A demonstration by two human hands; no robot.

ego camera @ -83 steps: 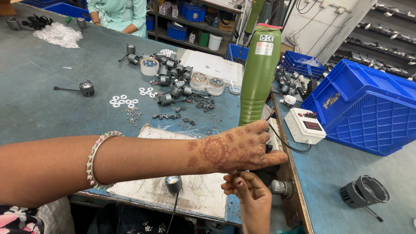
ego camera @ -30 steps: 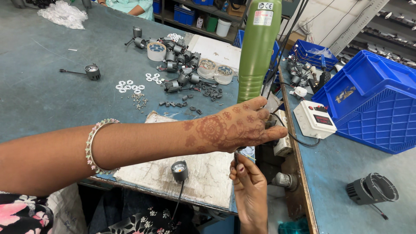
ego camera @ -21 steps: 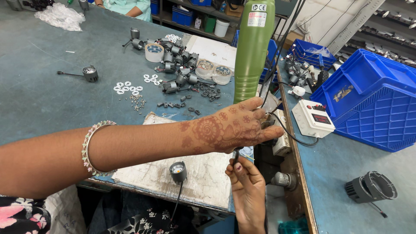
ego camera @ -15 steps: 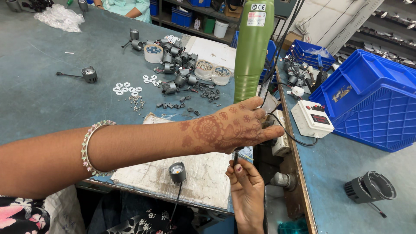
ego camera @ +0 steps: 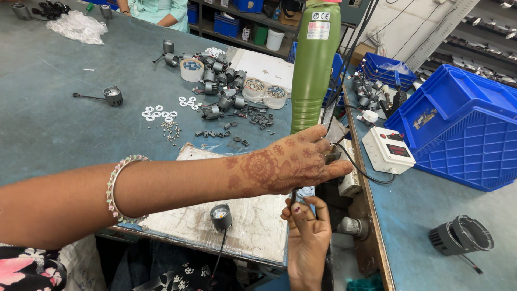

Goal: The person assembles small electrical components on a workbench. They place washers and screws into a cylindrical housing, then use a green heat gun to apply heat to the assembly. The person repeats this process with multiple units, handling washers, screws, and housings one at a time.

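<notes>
My left hand [ego camera: 291, 161], patterned with henna, reaches across from the left and grips the lower end of a tall green electric screwdriver [ego camera: 315, 64] that hangs upright over the bench edge. Its dark bit [ego camera: 294, 195] pokes out below my palm. My right hand [ego camera: 307, 237] comes up from underneath, with its fingertips pinched around the bit's tip. Whatever sits between those fingers is hidden. A small round grey lamp fitting [ego camera: 221, 215] with a cable lies on a worn white board [ego camera: 253, 231] just left of my right hand.
Grey fittings, white washers [ego camera: 161, 113] and screws are scattered on the blue-grey bench [ego camera: 54, 124]. A white control box [ego camera: 389, 150] and a blue crate [ego camera: 463, 124] stand to the right, and a black ribbed housing [ego camera: 460, 240] lies near the front. Another person sits at the far side.
Both hands keep their hold on the screwdriver and bit. My right hand has come up a little toward the bit, and the camera has shifted slightly.
</notes>
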